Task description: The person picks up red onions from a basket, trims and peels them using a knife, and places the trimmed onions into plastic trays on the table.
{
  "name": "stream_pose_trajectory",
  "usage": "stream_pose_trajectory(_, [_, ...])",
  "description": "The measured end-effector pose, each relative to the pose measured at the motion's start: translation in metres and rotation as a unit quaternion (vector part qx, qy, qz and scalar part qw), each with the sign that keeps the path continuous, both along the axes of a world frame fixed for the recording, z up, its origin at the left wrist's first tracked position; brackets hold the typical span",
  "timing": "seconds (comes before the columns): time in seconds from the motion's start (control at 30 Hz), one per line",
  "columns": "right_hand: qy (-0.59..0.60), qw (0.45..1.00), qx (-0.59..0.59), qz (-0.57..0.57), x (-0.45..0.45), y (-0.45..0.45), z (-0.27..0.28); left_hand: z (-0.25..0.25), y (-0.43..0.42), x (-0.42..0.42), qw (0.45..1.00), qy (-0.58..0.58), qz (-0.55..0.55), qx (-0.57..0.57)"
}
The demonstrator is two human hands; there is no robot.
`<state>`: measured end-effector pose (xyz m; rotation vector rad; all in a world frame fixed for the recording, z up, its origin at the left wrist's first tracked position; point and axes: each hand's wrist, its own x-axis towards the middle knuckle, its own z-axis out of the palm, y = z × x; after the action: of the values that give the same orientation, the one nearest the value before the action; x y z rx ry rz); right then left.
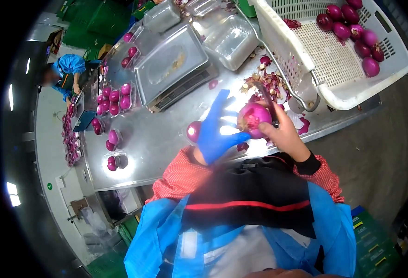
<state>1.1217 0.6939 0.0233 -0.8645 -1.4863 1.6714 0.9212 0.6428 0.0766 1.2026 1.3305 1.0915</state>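
Note:
My left hand [215, 132], in a blue glove, has its fingers spread, with the thumb close to a large red onion [251, 119]. My bare right hand [285, 132] grips a dark knife [268, 99] that points away from me. The right thumb also rests against that onion, whose root end and loose skin face the gloved hand. Another peeled red onion [193, 131] sits on the metal table just left of my glove, partly covered by it. Loose onion skins [271, 82] lie in a heap beyond the knife.
A white crate [301, 69] with several red onions [350, 31] stands at the right. A weighing scale [171, 67] and clear plastic trays [231, 41] are beyond my hands. Packed onions [114, 98] stand to the left. A co-worker [67, 69] is at the far left.

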Motion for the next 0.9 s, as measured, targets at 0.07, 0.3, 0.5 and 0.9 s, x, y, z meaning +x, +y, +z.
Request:
stream_pose_trajectory(0.07, [0.09, 0.985, -0.148, 0.019, 0.002, -0.003, -0.002, -0.021, -0.007, -0.005, 0.996, -0.083, -0.006, -0.014])
stream_pose_trajectory(0.3, [0.13, 0.94, -0.314, 0.024, -0.015, -0.024, -0.002, -0.056, -0.017, 0.005, 0.965, -0.247, -0.005, -0.085])
stream_pose_trajectory(0.5, [-0.289, 0.875, 0.38, -0.074, 0.003, -0.017, 0.013, -0.051, -0.015, -0.003, 0.976, -0.213, 0.017, -0.051])
stream_pose_trajectory(0.9, [-0.374, 0.795, 0.472, -0.074, 0.002, -0.01, 0.0, -0.038, -0.018, -0.009, 0.992, -0.087, -0.024, -0.083])
